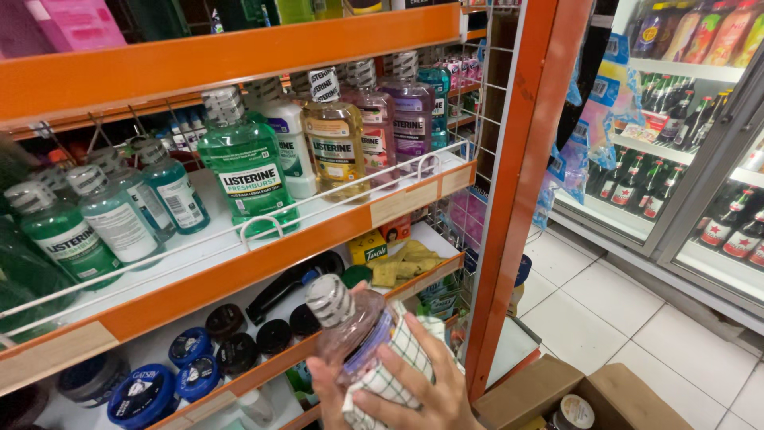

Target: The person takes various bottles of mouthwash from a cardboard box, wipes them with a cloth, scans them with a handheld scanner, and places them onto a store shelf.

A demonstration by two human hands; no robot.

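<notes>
My right hand (434, 381) presses a white cloth with green checks (395, 368) against a pale purple mouthwash bottle (356, 326) with a silver-wrapped cap. The bottle is tilted, cap pointing up and left, in front of the lower orange shelf. My left hand (321, 381) grips the bottle from below; only its fingers show. On the middle shelf (263, 259) above stand green (247, 171), amber (335, 143) and purple (410, 119) mouthwash bottles behind a white wire rail.
The lower shelf holds round dark and blue tins (143, 394) and yellow packets (406, 261). An orange upright post (517, 199) stands right of my hands. An open cardboard box (589, 402) sits on the white tiled floor. A glass-door drinks fridge (684, 159) is at right.
</notes>
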